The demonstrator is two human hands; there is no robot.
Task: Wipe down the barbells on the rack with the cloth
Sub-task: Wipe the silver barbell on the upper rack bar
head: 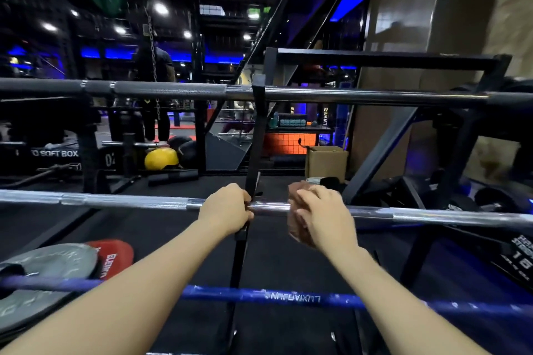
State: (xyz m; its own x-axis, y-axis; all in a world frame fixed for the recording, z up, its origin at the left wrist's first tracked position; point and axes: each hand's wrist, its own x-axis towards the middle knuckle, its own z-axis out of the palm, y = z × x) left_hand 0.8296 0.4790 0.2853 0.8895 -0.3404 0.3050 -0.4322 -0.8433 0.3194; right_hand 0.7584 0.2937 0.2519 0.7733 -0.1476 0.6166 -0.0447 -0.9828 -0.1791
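Note:
Three barbells lie across a black rack: a dark one at the top, a chrome one in the middle, and a blue one nearest me. My left hand grips the chrome bar just left of the rack's centre upright. My right hand holds a brown cloth wrapped around the same bar, just right of the upright. The cloth is partly hidden under my fingers.
Grey and red weight plates lie on the floor at lower left. A cardboard box and a yellow ball sit beyond the rack. Dumbbells are at right. A person stands in the background.

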